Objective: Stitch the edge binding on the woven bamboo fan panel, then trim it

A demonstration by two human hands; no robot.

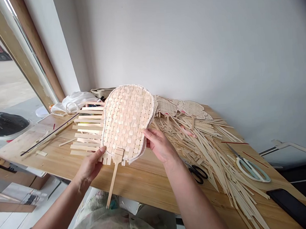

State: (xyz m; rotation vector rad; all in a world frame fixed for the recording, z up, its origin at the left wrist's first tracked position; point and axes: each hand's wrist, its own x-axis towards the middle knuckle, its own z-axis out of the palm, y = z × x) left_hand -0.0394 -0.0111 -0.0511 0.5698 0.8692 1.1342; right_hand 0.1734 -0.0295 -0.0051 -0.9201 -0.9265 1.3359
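A woven fan [129, 119] of pale flat strips is held up above the near edge of the table, facing me. White braid runs round most of its outline, and a flat wooden handle [114, 179] hangs from its bottom. My left hand [92, 163] pinches the lower left rim, its thumb on the front. On the right, my right hand [158, 143] grips the edge with the thumb in front and the fingers behind. Uncut strip ends [88, 131] stick out to the left and a few short ones at the bottom.
Several woven fans [192, 109] lie at the back right beside a heap of loose strips [217, 159]. Black-handled scissors [198, 173], white-handled scissors [253, 169] and a phone [293, 206] lie on the right. A white plastic bag [74, 100] and a long ruler-like stick [50, 135] are left.
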